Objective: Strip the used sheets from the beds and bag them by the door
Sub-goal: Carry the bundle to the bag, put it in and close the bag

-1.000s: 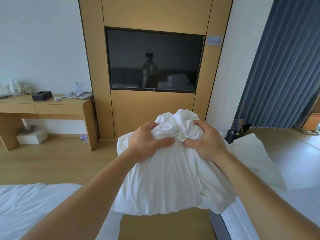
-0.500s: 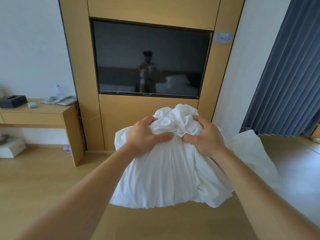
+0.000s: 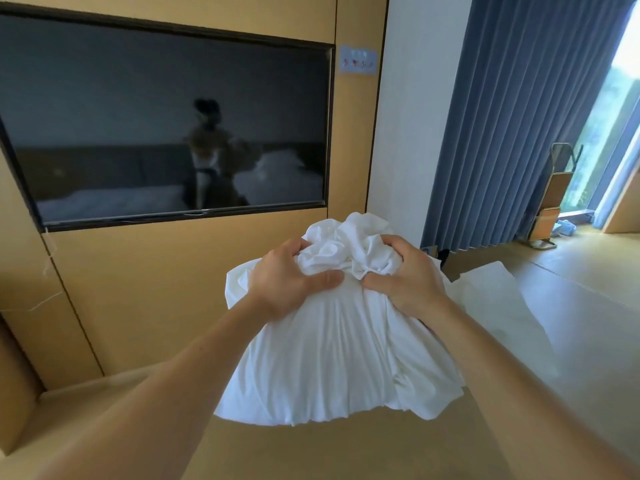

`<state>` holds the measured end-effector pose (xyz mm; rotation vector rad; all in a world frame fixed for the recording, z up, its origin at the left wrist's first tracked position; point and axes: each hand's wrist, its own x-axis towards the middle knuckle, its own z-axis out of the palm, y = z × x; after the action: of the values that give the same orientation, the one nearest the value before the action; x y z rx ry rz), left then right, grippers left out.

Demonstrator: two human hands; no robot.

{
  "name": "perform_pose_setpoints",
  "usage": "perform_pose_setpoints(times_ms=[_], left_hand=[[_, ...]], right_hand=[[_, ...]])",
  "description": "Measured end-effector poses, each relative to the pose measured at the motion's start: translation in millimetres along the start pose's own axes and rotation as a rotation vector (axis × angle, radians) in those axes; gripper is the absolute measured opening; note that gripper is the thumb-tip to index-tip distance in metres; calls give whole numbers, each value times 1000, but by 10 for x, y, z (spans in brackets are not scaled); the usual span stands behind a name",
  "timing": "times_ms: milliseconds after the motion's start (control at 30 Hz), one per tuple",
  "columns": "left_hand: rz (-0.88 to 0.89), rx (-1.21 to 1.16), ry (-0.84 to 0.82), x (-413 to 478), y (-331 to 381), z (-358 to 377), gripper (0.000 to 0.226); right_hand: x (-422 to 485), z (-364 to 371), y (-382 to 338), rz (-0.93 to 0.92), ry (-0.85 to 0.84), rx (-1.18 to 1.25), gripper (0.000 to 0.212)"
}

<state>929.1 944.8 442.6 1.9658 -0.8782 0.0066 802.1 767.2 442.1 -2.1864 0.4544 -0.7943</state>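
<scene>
Since the earlier frames, the view had been swung to the right and carried closer to the wall. The desk was no longer seen and a window (image 3: 620, 109) had been brought into sight at the far right. The hold on the bundle had been kept as it was.

Nearest, the sheet (image 3: 332, 358) was held out in front at about chest height, clear of the floor (image 3: 571, 289). The left hand (image 3: 287, 282) and the right hand (image 3: 408, 278) were both closed tightly on its gathered top, thumbs nearly meeting across the neck of cloth. Below the hands the fabric hung in soft pleats and ballooned outward. It was judged to be light, limp and without any stiffness. A loose flap (image 3: 491, 296) was spread to the right behind the right forearm. It was judged likely to trail or be trodden on unless gathered in. The bunched neck was judged the best place to hold, with a hand moved under the belly if the load sagged.

Farther off, a dark television (image 3: 166, 126) was set in the wooden wall panel. Beyond it hung a blue curtain (image 3: 512, 116), with a folding stand (image 3: 554, 195) beside the window. No bag or door was shown.
</scene>
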Motion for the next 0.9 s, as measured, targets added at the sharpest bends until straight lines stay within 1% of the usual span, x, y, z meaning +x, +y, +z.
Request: perform_pose_setpoints(times_ms=[67,133,233,333,533,733,833,867,900], left_hand=[[-2,-14,-12,437,13,263,64],[-2,-23,-20,852,49,501,61],[37,-41,-32,1495,98,840,64],[54,-66,-79,2101,92,1156,70],[136,-111,-143,3444,-15,1944,69],[183,-202,-293,4738,28,2834,59],[242,-227,-373,5275,184,3379,50],[260,-240,-401,5419,249,3580,47],[274,-254,-424,5553,311,3793,46]], right_hand=[[397,-108,243,-4,14,-16,54],[770,-222,452,1,31,-27,55],[1352,-386,794,-12,58,-38,54],[1873,-494,1151,12,78,-43,53],[2948,-695,1941,70,180,-86,56],[3845,-1042,2650,175,318,-179,56],[4164,-1339,3085,223,384,-225,70],[4240,-1446,3237,245,403,-237,72],[4309,-1562,3398,266,425,-252,70]])
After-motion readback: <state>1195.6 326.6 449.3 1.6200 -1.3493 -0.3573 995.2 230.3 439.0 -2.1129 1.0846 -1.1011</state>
